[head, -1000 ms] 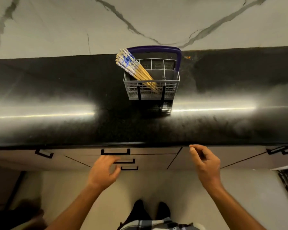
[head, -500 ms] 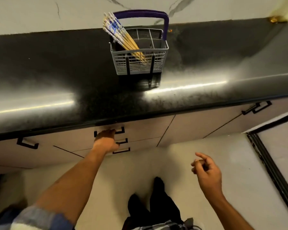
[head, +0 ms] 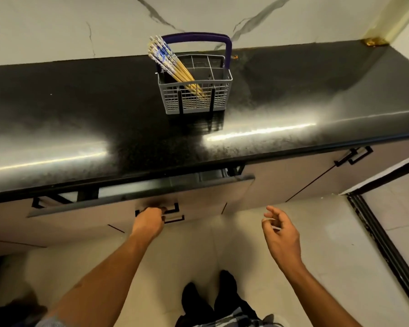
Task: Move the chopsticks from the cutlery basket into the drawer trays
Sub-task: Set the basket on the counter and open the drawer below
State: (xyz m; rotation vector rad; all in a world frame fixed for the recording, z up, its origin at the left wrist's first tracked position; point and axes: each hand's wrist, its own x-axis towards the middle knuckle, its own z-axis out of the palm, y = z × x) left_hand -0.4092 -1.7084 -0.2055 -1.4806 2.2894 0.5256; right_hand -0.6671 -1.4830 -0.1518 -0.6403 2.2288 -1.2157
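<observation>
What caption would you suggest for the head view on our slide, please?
Left hand pulls the drawer ajar; chopsticks wait in the basket.

The cutlery basket (head: 195, 90) stands on the surface (head: 80, 114) toward 12 o'clock, near the rear wall. The chopsticks (head: 172, 64) stand in its left compartment, leaning toward 11 o'clock. Below the front edge, the drawer (head: 139, 201) projects partly open toward 6 o'clock.
</observation>
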